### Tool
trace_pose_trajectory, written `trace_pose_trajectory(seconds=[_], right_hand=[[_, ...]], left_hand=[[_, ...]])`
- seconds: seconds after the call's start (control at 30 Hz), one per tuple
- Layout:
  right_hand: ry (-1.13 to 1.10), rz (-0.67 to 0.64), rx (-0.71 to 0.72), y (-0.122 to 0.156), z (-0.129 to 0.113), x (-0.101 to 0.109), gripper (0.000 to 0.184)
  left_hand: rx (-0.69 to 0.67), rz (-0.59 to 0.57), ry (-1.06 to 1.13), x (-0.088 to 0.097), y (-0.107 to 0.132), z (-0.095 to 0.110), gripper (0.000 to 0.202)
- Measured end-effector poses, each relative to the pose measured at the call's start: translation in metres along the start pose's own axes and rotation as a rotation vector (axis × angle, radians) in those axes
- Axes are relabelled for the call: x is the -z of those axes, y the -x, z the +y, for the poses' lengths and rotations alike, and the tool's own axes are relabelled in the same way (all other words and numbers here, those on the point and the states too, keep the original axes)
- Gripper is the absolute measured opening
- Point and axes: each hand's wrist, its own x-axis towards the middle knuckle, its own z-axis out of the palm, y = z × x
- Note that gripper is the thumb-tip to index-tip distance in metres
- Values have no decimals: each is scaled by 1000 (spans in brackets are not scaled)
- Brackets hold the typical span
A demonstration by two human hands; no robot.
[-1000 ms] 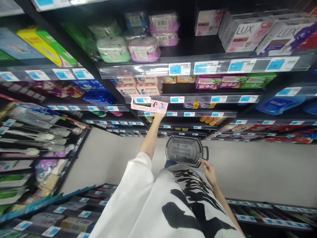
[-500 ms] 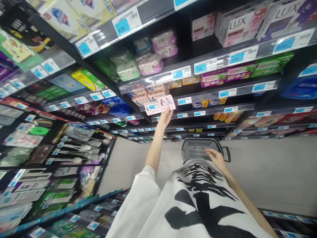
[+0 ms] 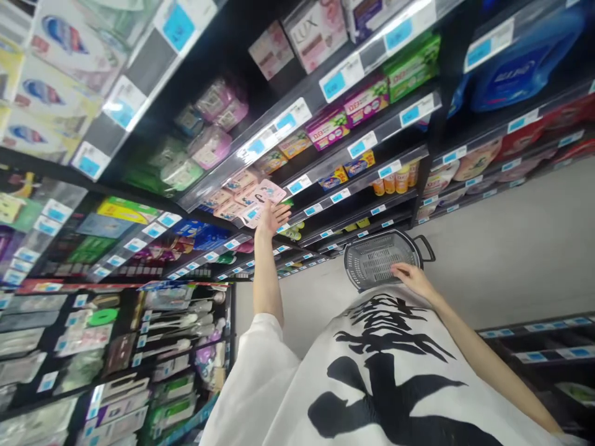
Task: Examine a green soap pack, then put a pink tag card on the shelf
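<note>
My left hand (image 3: 275, 217) reaches up to a shelf, palm up with its fingers spread. Its fingertips are at a pink printed card (image 3: 264, 199) on the shelf edge; whether they touch it I cannot tell. Behind the card sit stacked small pink boxes (image 3: 226, 202). My right hand (image 3: 413, 277) is low before my shirt, fingers loosely stretched out, and nothing shows in them. It overlaps the near side of a grey shopping basket (image 3: 353, 263) with a black handle at its right. The basket's near rim is partly hidden by the hand and shirt.
Purple and green boxes (image 3: 346, 110), pink-wrapped soap (image 3: 211, 145) and LUX boxes (image 3: 316, 34) stand on the shelves. A blue jug (image 3: 520, 71) is at the upper right. Hanging utensils (image 3: 186, 322) fill the rack at left. Grey floor (image 3: 506, 241) runs along the shelves.
The view has turned, tilting the shelves. My left hand's fingers have come off the pink card's face and spread out, palm up. My right hand stays by the basket.
</note>
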Motion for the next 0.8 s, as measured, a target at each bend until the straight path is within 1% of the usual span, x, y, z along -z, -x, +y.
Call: trace_pose_trajectory(seconds=[0.1, 0.23, 0.33, 0.47, 0.53, 0.6, 0.73, 0.8], right_hand=[[8, 11, -17, 17, 19, 13, 41], [24, 0, -65, 35, 51, 23, 36], [20, -10, -159, 47, 74, 22, 29], [-23, -25, -278, 62, 97, 11, 26], [-26, -42, -311, 67, 102, 7, 26], [-14, -53, -342, 70, 104, 6, 26], [-3, -52, -370, 72, 101, 7, 27], [24, -56, -362, 73, 101, 9, 28]], left_hand=[[-12, 47, -63, -6, 6, 3, 63], [-15, 104, -145, -18, 13, 2, 48], [-9, 163, -221, -23, 11, 1, 35], [-6, 224, -335, -24, 3, -3, 21], [-30, 261, -391, -25, -1, -8, 17], [-59, 303, -448, -26, -4, -13, 18], [-118, 359, -553, -25, -5, -25, 27], [-163, 349, -616, -23, -4, -36, 32]])
